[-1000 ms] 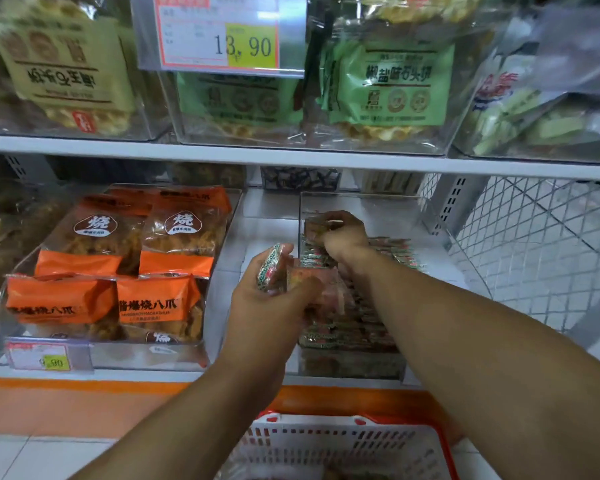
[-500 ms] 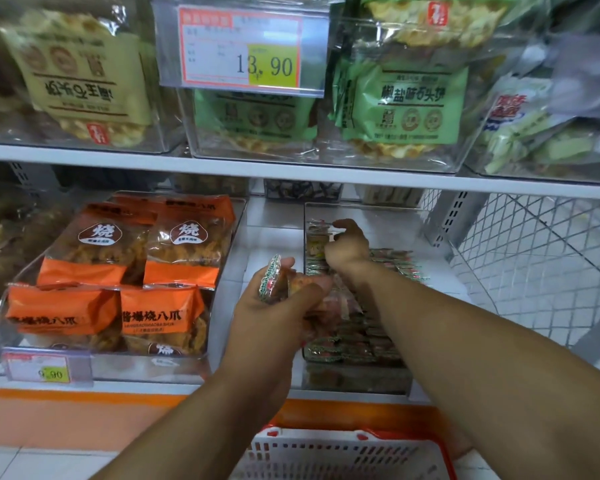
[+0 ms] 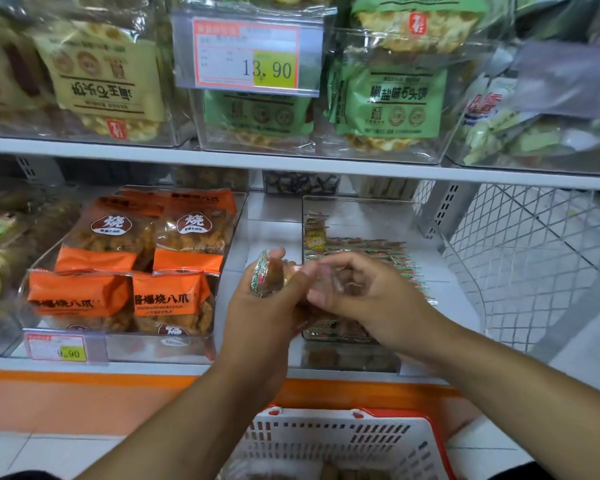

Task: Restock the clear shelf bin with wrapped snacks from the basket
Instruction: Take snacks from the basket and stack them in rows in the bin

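My left hand [image 3: 260,306] grips a small stack of wrapped snacks [image 3: 265,273] in front of the lower shelf, just left of the clear shelf bin [image 3: 361,216]. My right hand [image 3: 357,289] has come back from the bin and meets the left hand; its fingers curl round one snack from the stack, blurred by motion. Several wrapped snacks [image 3: 371,247] lie in rows inside the bin, with a few standing at its back left. The white basket with a red rim [image 3: 378,434] sits below the shelf at the bottom of the view.
A clear bin of orange snack bags [image 3: 129,271] stands to the left with a 9.90 price tag [image 3: 58,348]. The shelf above [image 3: 291,164] holds bins of green and yellow bags and a 13.90 tag [image 3: 253,57]. A wire mesh divider [image 3: 520,265] is at right.
My right hand has pulled back from the rear of the bin to the stack in my left hand. The left hand has stayed almost still.
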